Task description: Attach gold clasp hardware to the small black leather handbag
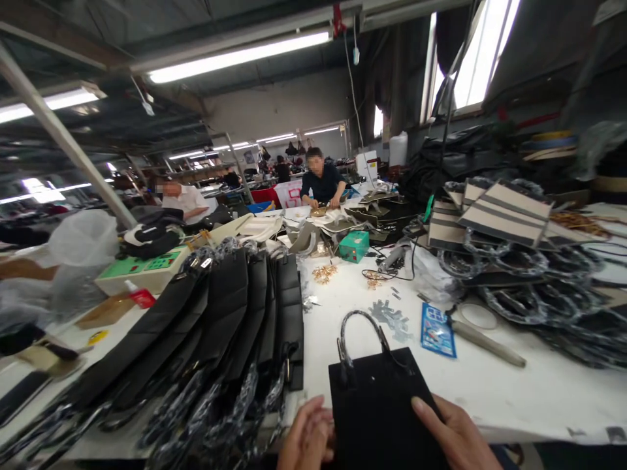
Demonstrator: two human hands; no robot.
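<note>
A black rectangular bag panel [379, 408] with a plastic-wrapped handle [362, 316] stands at the table's front edge, handle upward. My right hand [453, 431] grips its right side, thumb on the front face and the other fingers hidden behind. At the panel's left edge is my left hand [309, 434], its fingers slightly curled and blurred; whether it holds the panel cannot be made out. Left of my hands lies a row of black bag pieces [230, 307] with wrapped handles.
A blue packet [437, 330], a long grey-green tool [487, 343] and a tape roll [478, 316] lie right. Farther back are metal pieces [389, 318], a green box [354, 247] and a seated person [321, 179]. Striped panels [507, 212] are piled at right.
</note>
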